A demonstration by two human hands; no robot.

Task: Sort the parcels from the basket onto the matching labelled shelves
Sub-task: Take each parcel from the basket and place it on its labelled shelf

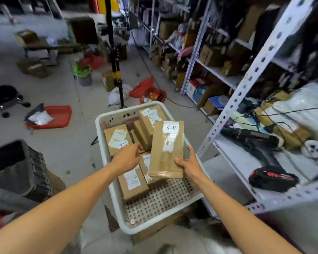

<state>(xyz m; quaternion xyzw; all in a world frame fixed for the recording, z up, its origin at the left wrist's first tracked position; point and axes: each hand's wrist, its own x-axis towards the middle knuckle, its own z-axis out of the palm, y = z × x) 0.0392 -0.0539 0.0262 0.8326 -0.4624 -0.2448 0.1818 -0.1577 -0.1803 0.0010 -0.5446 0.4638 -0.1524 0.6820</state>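
Observation:
A white perforated basket point(155, 202) stands on the floor in front of me with several brown cardboard parcels in it. My right hand point(190, 165) grips the near end of a long brown parcel labelled A-2 point(166, 149), lifted above the basket. My left hand point(128, 157) hovers over the basket with loosely curled fingers, just beside a parcel labelled A-1 point(117, 139); whether it touches that parcel is unclear. Another parcel with a white shipping label point(132, 182) lies under my left wrist.
White metal shelving point(250, 70) runs along the right, holding boxes, a black power drill point(253, 138), a battery pack point(273, 178) and cables. A black tripod pole point(116, 66) stands behind the basket. Red trays point(61, 116) and boxes litter the floor. A dark bin point(17, 167) sits at left.

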